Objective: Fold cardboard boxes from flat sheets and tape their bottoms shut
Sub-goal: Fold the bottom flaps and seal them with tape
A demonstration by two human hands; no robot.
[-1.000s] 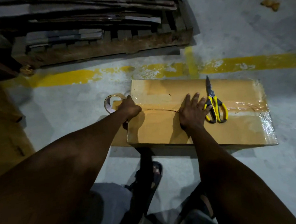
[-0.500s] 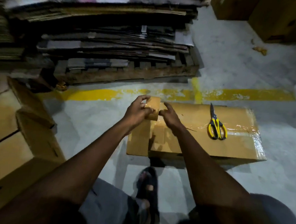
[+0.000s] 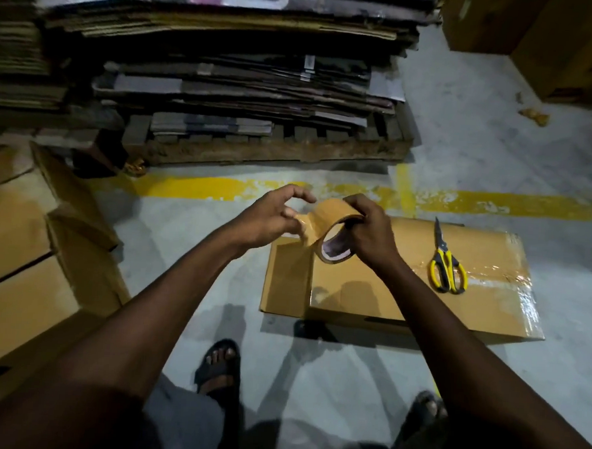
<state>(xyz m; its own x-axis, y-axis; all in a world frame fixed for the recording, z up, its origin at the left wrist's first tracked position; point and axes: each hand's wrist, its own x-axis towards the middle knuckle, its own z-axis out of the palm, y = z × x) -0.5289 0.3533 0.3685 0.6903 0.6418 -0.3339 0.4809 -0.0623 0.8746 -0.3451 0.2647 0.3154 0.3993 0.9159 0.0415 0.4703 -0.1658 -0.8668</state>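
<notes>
Head view, dim light, looking down at the concrete floor (image 3: 480,148).

- Right hand (image 3: 373,235): grip closed over the tape roll (image 3: 322,219), fingers curled across the top of the brown ring and into its core. The roll is held in the air, above the near-left end of the box.
- Left hand (image 3: 270,221): just beside the roll on its left. Thumb and lower fingers pinch the roll's loose end; the forefinger arches up, free of it. A translucent strip appears to run from the roll down toward the box — I cannot tell whether it is stuck there.
- Cardboard box (image 3: 363,296): lies on the floor in front of me, long side left to right, with a flap (image 3: 285,278) lying out flat at its left end. Shiny clear tape covers the right end.
- Scissors (image 3: 446,266): yellow handles, blades closed and pointing away from me, resting on top of the box toward its right — well apart from both hands.
- Behind, past a yellow floor line (image 3: 204,188): a wooden pallet (image 3: 274,151) carrying a tall stack of flat sheets (image 3: 227,76).
- Left edge: made-up brown boxes (image 3: 19,251).
- Below: one foot in a dark sandal (image 3: 218,364).
</notes>
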